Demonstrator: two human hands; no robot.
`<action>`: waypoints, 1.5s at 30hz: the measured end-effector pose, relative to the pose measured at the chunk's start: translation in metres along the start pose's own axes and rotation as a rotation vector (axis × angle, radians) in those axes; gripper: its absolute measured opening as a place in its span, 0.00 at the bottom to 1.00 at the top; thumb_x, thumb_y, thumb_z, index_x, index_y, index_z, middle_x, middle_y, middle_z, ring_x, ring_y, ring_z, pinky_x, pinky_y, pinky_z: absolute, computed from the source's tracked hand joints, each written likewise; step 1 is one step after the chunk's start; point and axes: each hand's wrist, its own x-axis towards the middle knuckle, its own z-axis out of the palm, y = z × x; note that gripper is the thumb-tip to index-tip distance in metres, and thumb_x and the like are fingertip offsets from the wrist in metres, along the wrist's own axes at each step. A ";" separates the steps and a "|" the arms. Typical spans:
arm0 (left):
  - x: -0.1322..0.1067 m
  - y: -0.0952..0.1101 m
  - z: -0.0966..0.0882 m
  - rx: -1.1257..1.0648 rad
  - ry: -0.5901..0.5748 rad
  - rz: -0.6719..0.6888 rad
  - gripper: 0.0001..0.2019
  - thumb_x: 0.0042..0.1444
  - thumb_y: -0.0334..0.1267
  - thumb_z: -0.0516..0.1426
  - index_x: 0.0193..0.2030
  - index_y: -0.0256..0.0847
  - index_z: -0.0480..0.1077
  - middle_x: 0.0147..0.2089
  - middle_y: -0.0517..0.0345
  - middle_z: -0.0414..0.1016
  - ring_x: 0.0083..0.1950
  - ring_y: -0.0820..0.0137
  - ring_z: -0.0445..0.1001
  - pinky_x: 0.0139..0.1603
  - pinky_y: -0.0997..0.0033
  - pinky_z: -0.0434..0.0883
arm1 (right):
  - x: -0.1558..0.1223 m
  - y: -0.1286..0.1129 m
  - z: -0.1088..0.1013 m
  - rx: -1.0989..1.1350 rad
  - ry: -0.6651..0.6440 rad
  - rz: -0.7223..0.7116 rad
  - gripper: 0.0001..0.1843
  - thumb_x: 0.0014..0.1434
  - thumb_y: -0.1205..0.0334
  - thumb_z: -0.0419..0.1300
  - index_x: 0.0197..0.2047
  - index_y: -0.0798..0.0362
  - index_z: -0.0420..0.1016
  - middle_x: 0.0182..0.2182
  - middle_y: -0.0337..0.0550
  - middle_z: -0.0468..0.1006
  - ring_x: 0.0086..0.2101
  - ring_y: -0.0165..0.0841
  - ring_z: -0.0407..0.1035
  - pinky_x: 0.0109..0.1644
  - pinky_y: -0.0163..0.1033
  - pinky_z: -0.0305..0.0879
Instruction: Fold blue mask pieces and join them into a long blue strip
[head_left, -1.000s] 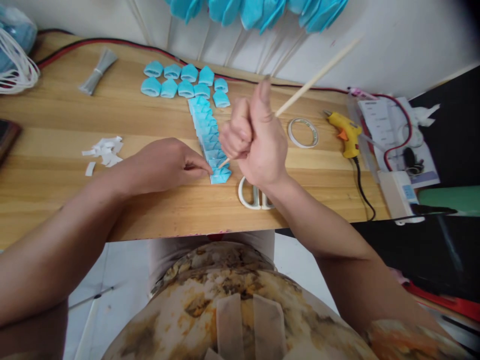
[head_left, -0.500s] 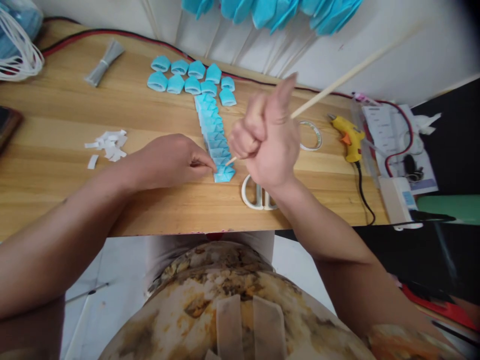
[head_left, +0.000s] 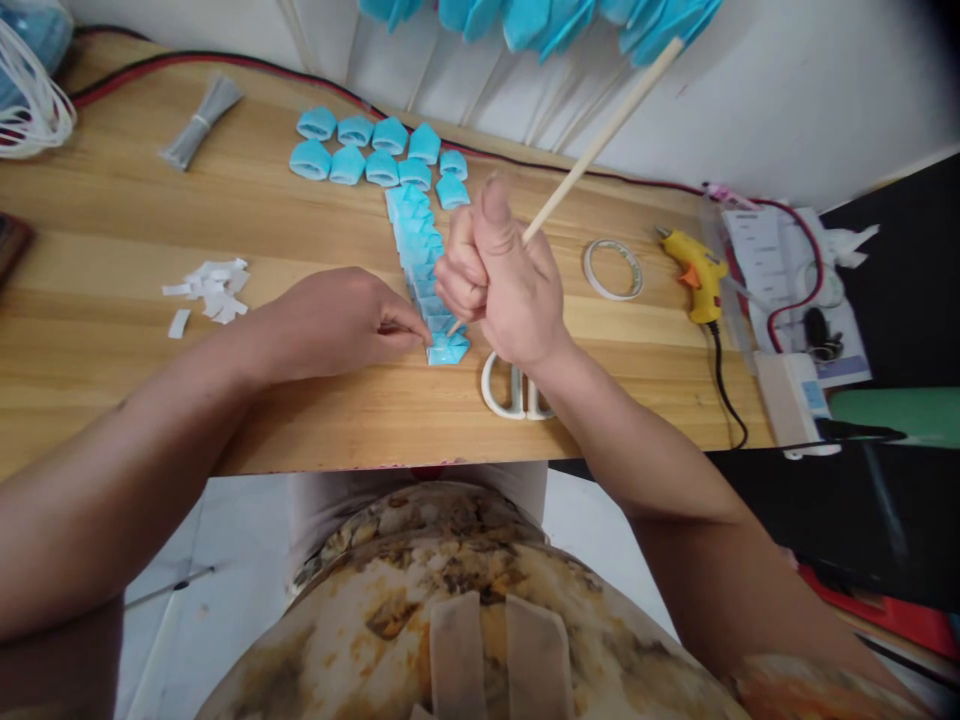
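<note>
My right hand (head_left: 501,275) is wrapped round a thin wooden stick (head_left: 600,143) that slants up to the right. The stick's lower tip meets the near end of a strip of overlapping folded blue paper pieces (head_left: 417,240) on the table. My left hand (head_left: 349,320) rests at the left edge of that same end, thumb and fingertips pinched together on the paper. Part of the strip is hidden behind my right hand. White scissors handles (head_left: 504,388) show just below my right wrist, their blades out of sight.
Two rows of blue folded paper rings (head_left: 347,165) sit behind the strip. Small white paper slips (head_left: 217,290) and a bundle of grey ties (head_left: 201,122) lie left. To the right are a tape roll (head_left: 613,270), a yellow glue gun (head_left: 696,272) and a white power strip (head_left: 796,405).
My right hand has moved left, and the stick has swung to a steeper slant, its tip staying at the strip's near end. My left hand has hardly moved.
</note>
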 end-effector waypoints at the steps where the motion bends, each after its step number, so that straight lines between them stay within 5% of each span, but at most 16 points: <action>1: 0.000 0.000 0.000 0.001 0.000 0.003 0.18 0.63 0.45 0.52 0.45 0.46 0.84 0.48 0.62 0.85 0.42 0.67 0.77 0.40 0.71 0.62 | 0.002 0.004 0.001 0.025 -0.003 -0.019 0.38 0.59 0.20 0.47 0.21 0.46 0.47 0.19 0.32 0.44 0.19 0.29 0.41 0.23 0.39 0.42; 21: 0.000 -0.001 0.001 0.021 -0.004 -0.030 0.18 0.63 0.45 0.53 0.47 0.48 0.84 0.46 0.61 0.85 0.41 0.65 0.77 0.40 0.70 0.63 | 0.000 0.007 -0.001 0.251 -0.017 -0.188 0.37 0.64 0.26 0.50 0.20 0.47 0.48 0.16 0.29 0.41 0.15 0.27 0.39 0.19 0.38 0.38; 26: 0.001 0.000 0.001 0.025 -0.004 -0.043 0.19 0.62 0.45 0.52 0.47 0.47 0.84 0.48 0.62 0.85 0.43 0.65 0.78 0.41 0.71 0.65 | 0.000 0.013 0.001 0.201 -0.104 -0.147 0.36 0.62 0.25 0.52 0.20 0.47 0.51 0.16 0.28 0.42 0.16 0.27 0.38 0.21 0.38 0.39; 32: 0.001 0.001 0.001 0.027 0.012 -0.036 0.19 0.61 0.45 0.52 0.44 0.47 0.84 0.43 0.64 0.85 0.39 0.68 0.76 0.38 0.72 0.63 | 0.003 0.017 0.003 0.151 0.038 -0.016 0.39 0.55 0.18 0.48 0.20 0.46 0.49 0.16 0.30 0.43 0.18 0.28 0.37 0.21 0.39 0.37; 37: 0.003 0.000 0.002 0.012 0.005 -0.061 0.18 0.61 0.47 0.53 0.43 0.47 0.84 0.44 0.61 0.85 0.39 0.66 0.77 0.40 0.71 0.64 | 0.003 0.006 0.000 0.275 0.035 -0.116 0.27 0.60 0.33 0.62 0.26 0.45 0.64 0.16 0.29 0.52 0.17 0.29 0.44 0.22 0.38 0.44; 41: 0.004 -0.004 0.003 0.005 -0.003 -0.059 0.18 0.61 0.49 0.54 0.44 0.48 0.84 0.43 0.61 0.85 0.41 0.64 0.77 0.44 0.71 0.66 | 0.001 -0.010 -0.002 0.441 0.089 -0.191 0.10 0.69 0.50 0.56 0.39 0.45 0.72 0.21 0.31 0.59 0.20 0.29 0.52 0.23 0.36 0.50; 45: 0.004 -0.004 0.003 0.018 0.002 -0.068 0.17 0.61 0.47 0.54 0.44 0.49 0.84 0.45 0.61 0.85 0.40 0.65 0.76 0.42 0.70 0.65 | -0.003 -0.019 -0.004 0.424 0.229 -0.267 0.20 0.74 0.45 0.46 0.39 0.45 0.71 0.20 0.32 0.52 0.19 0.29 0.39 0.19 0.35 0.39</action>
